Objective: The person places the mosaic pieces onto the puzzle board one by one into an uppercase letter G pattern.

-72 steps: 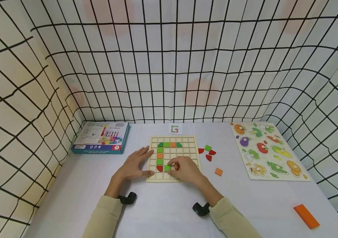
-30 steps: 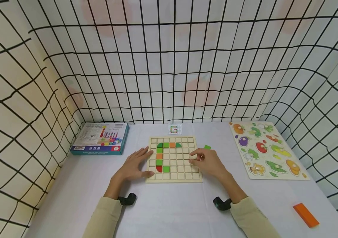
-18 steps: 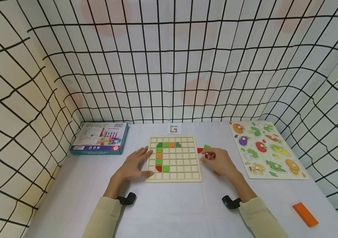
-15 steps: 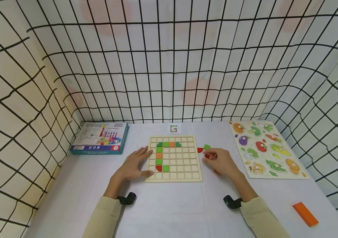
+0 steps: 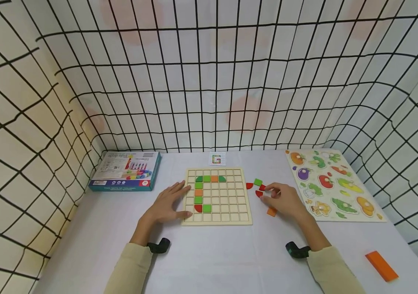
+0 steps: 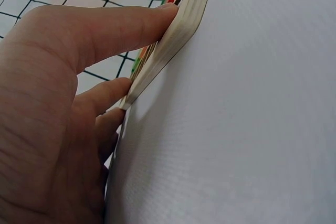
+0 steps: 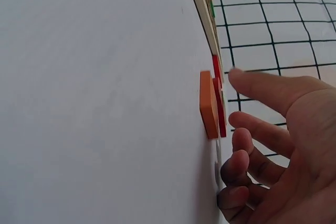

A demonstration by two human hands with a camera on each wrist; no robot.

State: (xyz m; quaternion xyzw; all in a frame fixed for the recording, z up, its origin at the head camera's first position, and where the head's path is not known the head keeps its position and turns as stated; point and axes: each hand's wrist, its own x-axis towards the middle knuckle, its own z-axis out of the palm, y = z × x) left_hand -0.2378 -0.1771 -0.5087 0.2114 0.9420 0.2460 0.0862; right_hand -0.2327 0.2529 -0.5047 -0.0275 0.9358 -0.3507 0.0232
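A wooden grid board [image 5: 227,200] lies in the middle of the table, bearing green, orange and red tiles in a bent row. At its lower end sit a red quarter-round tile [image 5: 198,208] and a green square tile [image 5: 207,208]. My left hand [image 5: 168,204] rests with spread fingers on the board's left edge; the left wrist view shows its thumb on the rim. Right of the board, my right hand [image 5: 285,201] hovers by loose red quarter-round tiles [image 5: 259,193] and an orange square tile [image 5: 272,212]. Its thumb and forefinger are apart, with nothing between them in the right wrist view.
Another red tile [image 5: 249,185] and a green square [image 5: 258,182] lie beside the board. A small pattern card [image 5: 217,159] is behind it. A box [image 5: 124,171] stands left; a vegetable puzzle board [image 5: 335,185] and an orange block [image 5: 381,266] lie right. Black netting [image 5: 209,90] surrounds the table.
My right hand has let go of the green square on the board and moved right to the loose tiles, its thumb and forefinger parting. My left hand has stayed on the board's edge.
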